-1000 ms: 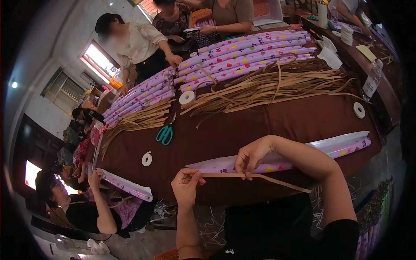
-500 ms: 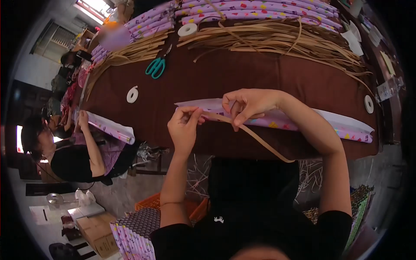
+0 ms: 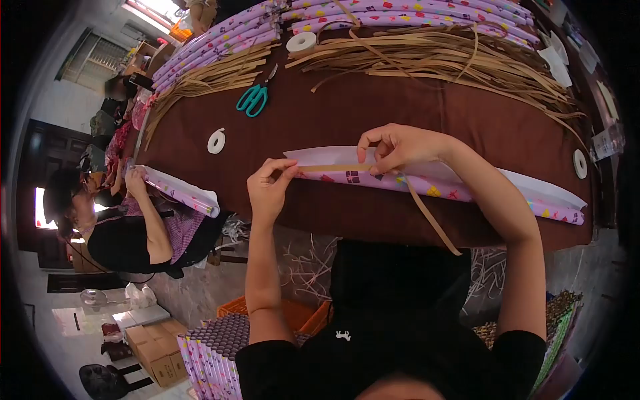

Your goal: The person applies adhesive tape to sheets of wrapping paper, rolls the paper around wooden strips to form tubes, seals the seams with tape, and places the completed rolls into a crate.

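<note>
A partly rolled sheet of purple gift-patterned wrapping paper [image 3: 433, 189] lies lengthwise on the brown-covered table, its white inner side showing along the far edge. A narrow tan strip [image 3: 337, 169] runs along the left part of the roll, between my two hands. My left hand [image 3: 270, 190] pinches the strip's left end at the roll's left edge. With thumb and fingers, my right hand [image 3: 400, 152] grips the strip farther right, over the paper. Past that hand, the loose end of the strip hangs down over the table's near edge.
Teal-handled scissors [image 3: 253, 100] and a white tape roll [image 3: 216, 141] lie on the brown cloth [image 3: 327, 120]. Bundled tan strips [image 3: 433, 59] and finished purple rolls [image 3: 427, 12] line the far side. Another tape roll [image 3: 580, 164] sits at right. A co-worker [image 3: 127, 230] handles similar paper at left.
My left hand has moved left and slightly down, and my right hand has shifted right. The strip between them now lies straight along the paper instead of slanting above it.
</note>
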Demonstrator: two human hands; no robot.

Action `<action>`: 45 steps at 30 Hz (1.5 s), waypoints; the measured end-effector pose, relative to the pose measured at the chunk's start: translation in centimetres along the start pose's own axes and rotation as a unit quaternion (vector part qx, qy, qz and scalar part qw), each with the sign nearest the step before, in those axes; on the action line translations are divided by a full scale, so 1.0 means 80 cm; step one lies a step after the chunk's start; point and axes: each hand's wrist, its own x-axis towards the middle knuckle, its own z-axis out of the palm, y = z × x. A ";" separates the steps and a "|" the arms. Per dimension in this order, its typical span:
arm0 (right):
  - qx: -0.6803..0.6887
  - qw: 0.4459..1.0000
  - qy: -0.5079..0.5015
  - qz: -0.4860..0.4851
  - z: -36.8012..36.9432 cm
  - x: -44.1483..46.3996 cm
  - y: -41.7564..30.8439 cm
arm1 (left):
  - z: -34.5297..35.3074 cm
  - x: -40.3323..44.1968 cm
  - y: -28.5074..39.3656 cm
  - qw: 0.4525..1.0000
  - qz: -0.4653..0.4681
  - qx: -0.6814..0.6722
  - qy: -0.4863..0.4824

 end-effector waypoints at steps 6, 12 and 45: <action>-0.032 0.999 0.032 -0.020 0.002 0.001 0.000 | -0.027 0.012 0.003 0.999 -0.013 0.008 -0.035; -0.091 0.987 0.083 -0.099 -0.004 0.016 0.025 | -0.024 0.026 -0.008 0.997 -0.066 0.033 -0.028; -0.273 0.938 0.195 -0.083 0.007 0.027 0.036 | -0.002 0.068 -0.013 0.943 -0.130 0.307 0.024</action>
